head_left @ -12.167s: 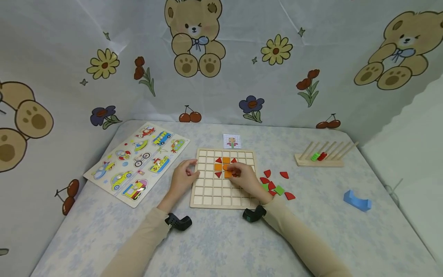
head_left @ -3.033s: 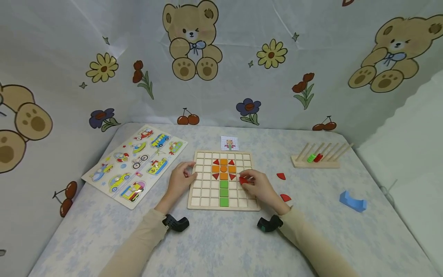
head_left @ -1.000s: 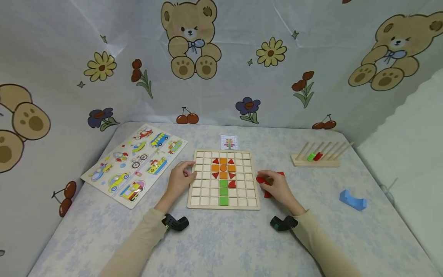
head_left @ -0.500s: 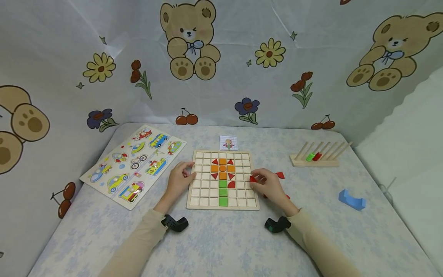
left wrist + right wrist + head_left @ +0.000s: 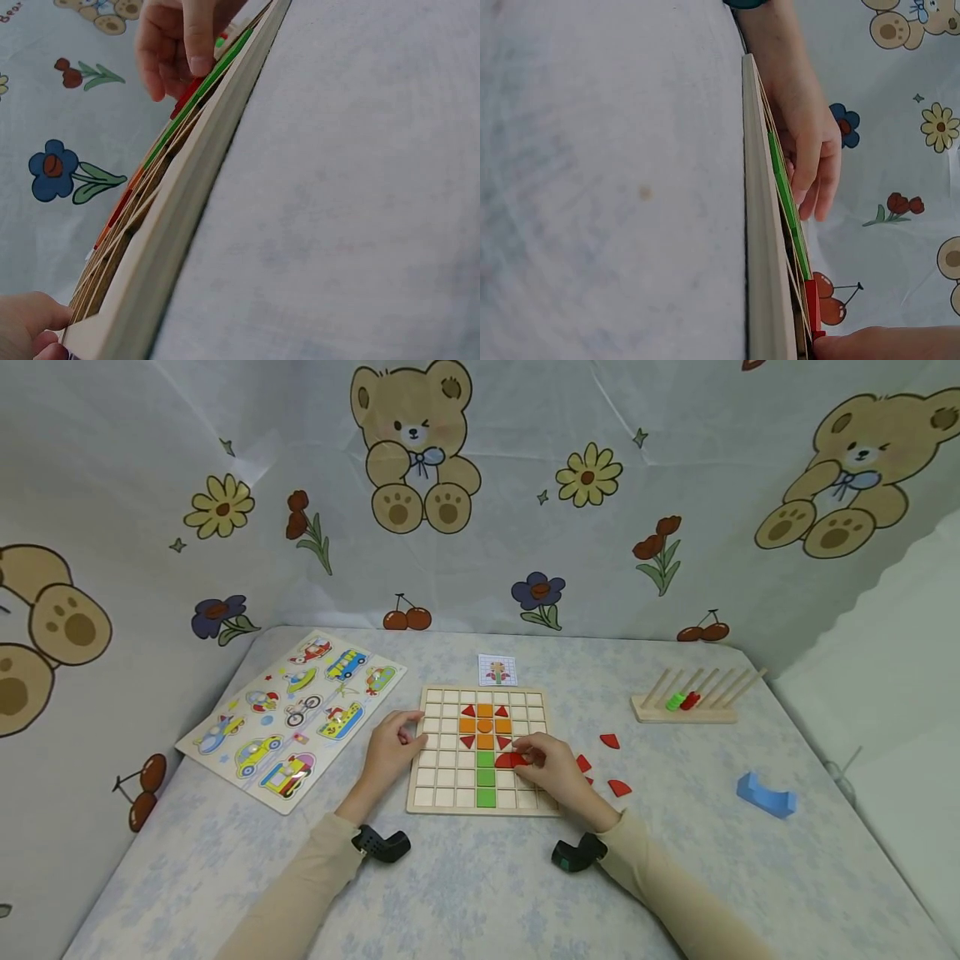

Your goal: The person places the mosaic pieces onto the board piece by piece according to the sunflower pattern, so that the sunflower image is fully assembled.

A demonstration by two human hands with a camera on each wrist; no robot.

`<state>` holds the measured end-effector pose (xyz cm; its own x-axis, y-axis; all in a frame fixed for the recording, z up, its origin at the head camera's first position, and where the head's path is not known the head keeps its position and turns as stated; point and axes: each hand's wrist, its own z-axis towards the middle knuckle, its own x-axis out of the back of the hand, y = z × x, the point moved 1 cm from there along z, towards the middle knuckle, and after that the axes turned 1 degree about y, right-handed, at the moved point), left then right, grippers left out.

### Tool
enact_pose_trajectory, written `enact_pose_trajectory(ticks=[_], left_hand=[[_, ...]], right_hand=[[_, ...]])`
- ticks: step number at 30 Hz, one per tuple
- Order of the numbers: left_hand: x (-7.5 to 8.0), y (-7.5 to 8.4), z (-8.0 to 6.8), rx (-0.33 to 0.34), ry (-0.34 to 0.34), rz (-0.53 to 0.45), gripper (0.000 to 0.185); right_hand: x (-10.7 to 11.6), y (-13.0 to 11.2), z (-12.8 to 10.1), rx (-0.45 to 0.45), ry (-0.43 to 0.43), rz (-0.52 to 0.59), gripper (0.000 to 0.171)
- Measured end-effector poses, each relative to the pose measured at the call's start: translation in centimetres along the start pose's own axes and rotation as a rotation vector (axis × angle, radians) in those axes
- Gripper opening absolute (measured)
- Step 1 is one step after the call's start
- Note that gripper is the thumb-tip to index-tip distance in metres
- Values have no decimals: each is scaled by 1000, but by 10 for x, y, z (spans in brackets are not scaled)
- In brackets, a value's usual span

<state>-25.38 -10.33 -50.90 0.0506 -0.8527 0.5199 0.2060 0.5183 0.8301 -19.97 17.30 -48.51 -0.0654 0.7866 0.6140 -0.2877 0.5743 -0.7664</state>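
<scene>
My left hand (image 5: 390,747) holds the left edge of a wooden grid board (image 5: 442,777), thumb and fingers at the rim. Over the right half of the board, my right hand (image 5: 551,768) pinches a red quarter-circle tile (image 5: 519,759), close beside another red quarter-circle tile (image 5: 502,761) lying in a cell. Orange squares, an orange round tile (image 5: 485,726) and red triangles form a pattern above a column of green squares (image 5: 486,777). In the right wrist view, a fingertip (image 5: 855,345) touches the red tile near the board's surface. Its underside is hidden.
Several loose red tiles (image 5: 618,787) lie right of the board, some partly behind the right hand. A pattern card (image 5: 497,670) lies behind it. A vehicle puzzle board (image 5: 292,718) is at left; a peg stand (image 5: 684,714) and blue curved block (image 5: 766,795) are at right.
Orange and green tiles were laid earlier, then a red quarter-circle tile. My right hand has since picked another from the right and carried it left over the board. The left hand stays put.
</scene>
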Motion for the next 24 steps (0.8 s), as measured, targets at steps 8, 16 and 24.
enact_pose_trajectory(ticks=[8, 16, 24], left_hand=[[0, 0, 0, 3, 2, 9, 35], [0, 1, -1, 12, 0, 2, 35], [1, 2, -1, 5, -2, 3, 36]], right_hand=[[3, -1, -2, -14, 22, -25, 30], [4, -1, -3, -20, 30, -22, 29], [4, -1, -3, -10, 59, -30, 27]])
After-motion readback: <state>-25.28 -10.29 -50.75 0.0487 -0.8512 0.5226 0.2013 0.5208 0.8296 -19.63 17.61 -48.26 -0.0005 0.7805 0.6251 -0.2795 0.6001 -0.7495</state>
